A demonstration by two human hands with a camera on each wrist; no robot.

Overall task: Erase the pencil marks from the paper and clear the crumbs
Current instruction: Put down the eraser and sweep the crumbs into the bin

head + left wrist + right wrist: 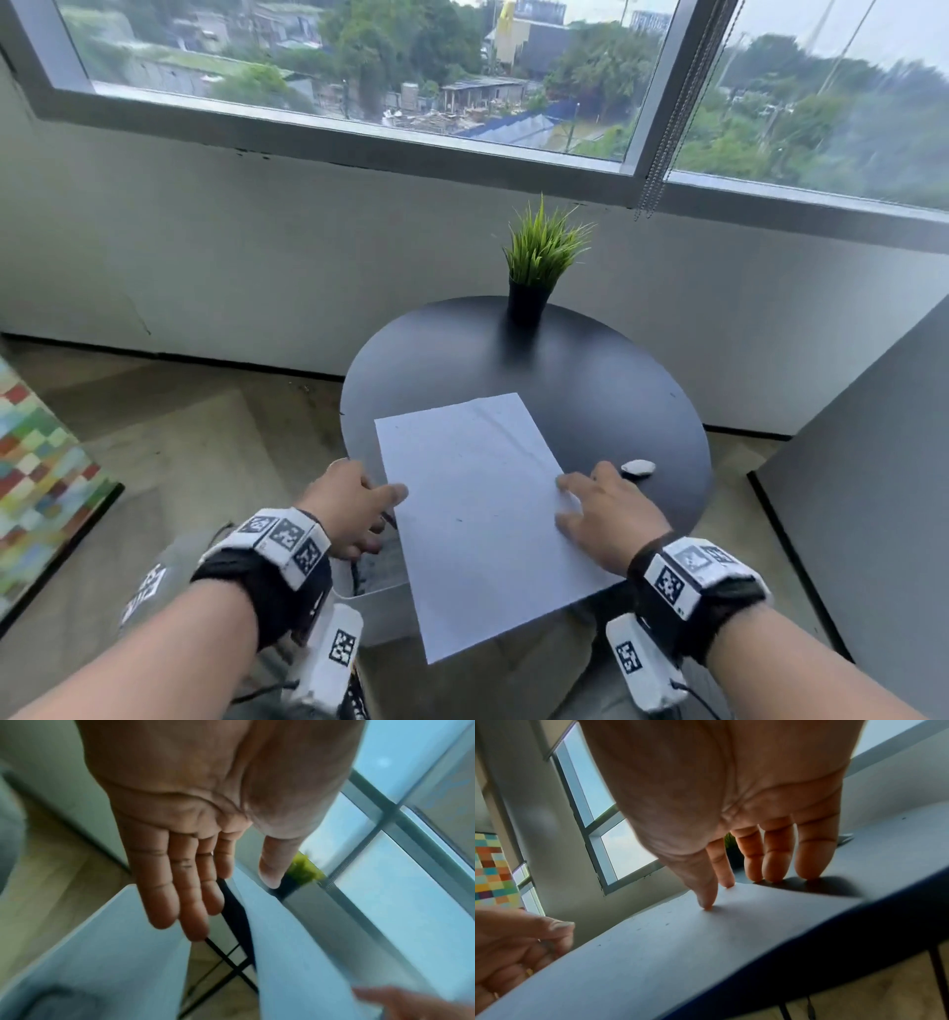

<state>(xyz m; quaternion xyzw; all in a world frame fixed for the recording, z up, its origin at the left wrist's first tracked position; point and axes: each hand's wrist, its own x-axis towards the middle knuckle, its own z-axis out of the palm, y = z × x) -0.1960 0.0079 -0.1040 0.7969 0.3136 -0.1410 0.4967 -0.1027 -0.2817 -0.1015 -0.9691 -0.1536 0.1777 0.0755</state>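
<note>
- While it is hanging over the near rim of the round black bench (590, 380), the white paper (477, 514) is lying in the lower centre of the head view, its near corner sticking out past the edge and a few small dark specks showing on its surface.
- At the paper's left edge the left hand (354, 506) is taking hold: its grip is pinching the sheet, thumb lying on top and fingers going underneath.
- On the paper's right edge the right hand (611, 514) is resting with its grip spread, thumb and forefinger tips pressing the sheet and the other fingertips touching the bench just beside it.
- Just beyond the right hand a small white eraser (638, 467) is lying on the bench, apart from the paper.
- Toward the upper centre of the frame a green potted plant (539, 262) is standing at the bench's far edge, below the window (359, 67).
- Below the left hand a white bin (382, 616) is sitting beside the bench.
</note>
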